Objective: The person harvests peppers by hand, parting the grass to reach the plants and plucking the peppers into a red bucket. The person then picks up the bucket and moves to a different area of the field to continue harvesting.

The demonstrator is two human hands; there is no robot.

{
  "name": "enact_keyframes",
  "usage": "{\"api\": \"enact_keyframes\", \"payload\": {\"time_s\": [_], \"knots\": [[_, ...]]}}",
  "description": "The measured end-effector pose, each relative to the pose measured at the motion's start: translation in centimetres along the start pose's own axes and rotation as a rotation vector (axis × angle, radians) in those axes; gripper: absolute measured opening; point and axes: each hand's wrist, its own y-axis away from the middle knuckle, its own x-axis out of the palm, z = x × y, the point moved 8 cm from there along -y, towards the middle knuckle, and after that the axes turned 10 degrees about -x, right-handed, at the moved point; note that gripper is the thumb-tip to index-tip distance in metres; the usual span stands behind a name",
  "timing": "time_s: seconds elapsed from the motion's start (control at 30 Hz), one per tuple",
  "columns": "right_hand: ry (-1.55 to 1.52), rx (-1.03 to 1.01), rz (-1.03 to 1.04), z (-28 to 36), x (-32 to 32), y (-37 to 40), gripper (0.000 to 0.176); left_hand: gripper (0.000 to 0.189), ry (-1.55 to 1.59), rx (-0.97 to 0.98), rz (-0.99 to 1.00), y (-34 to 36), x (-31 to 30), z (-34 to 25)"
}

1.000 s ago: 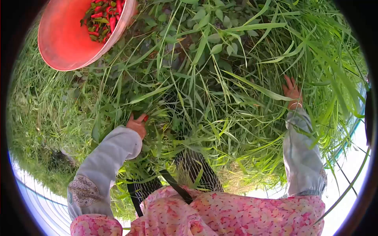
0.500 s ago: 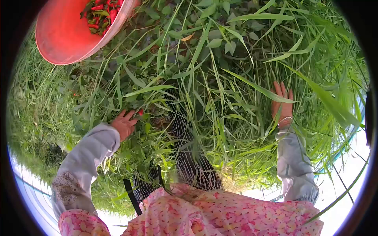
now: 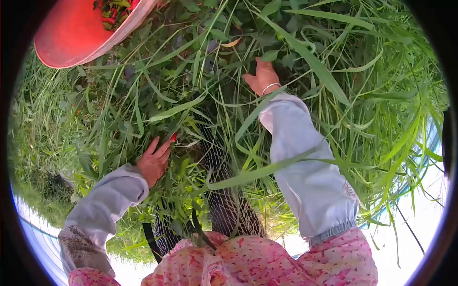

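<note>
My left hand [image 3: 153,163] is low among the plants at left of centre. A small red chili pepper [image 3: 173,137] shows at its fingertips, which look closed on it. My right hand [image 3: 265,80], with a pale bracelet at the wrist, reaches into the leaves at upper centre. Its thumb stands apart from the fingers, and leaves cover some fingertips. Nothing shows in that hand. Broad green pepper leaves [image 3: 269,55] touch or overlap it. A red bucket [image 3: 67,45] stands at upper left, holding red and green chili peppers [image 3: 110,18].
Long grass blades [image 3: 315,62] cross in front of my right arm and between both arms. Dark striped cloth [image 3: 224,190] covers my legs at the centre, with black straps [image 3: 151,240] beside it. Dense grass [image 3: 400,124] stands at right.
My right hand has moved from the grass at right, inward and forward into the leaves near the centre. My left hand has shifted slightly back, the chili still at its fingertips. The view has shifted a little.
</note>
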Motion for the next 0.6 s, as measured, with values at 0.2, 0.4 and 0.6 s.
{"api": "enact_keyframes", "payload": {"time_s": [0.2, 0.4, 0.6], "knots": [[-0.343, 0.031, 0.298, 1.4, 12.2, 7.6, 0.061, 0.038, -1.411, 0.126, 0.302, 0.5, 3.9, -9.4], [-0.176, -0.238, 0.511, 10.2, 12.2, 12.4, 0.033, 0.023, -0.906, 0.299, 0.020, -8.7, 7.6, -18.5], [-0.563, -0.156, 0.461, 11.8, 13.1, 14.7, 0.033, 0.019, -1.263, 0.453, -0.077, -15.9, 11.1, -15.2]]}}
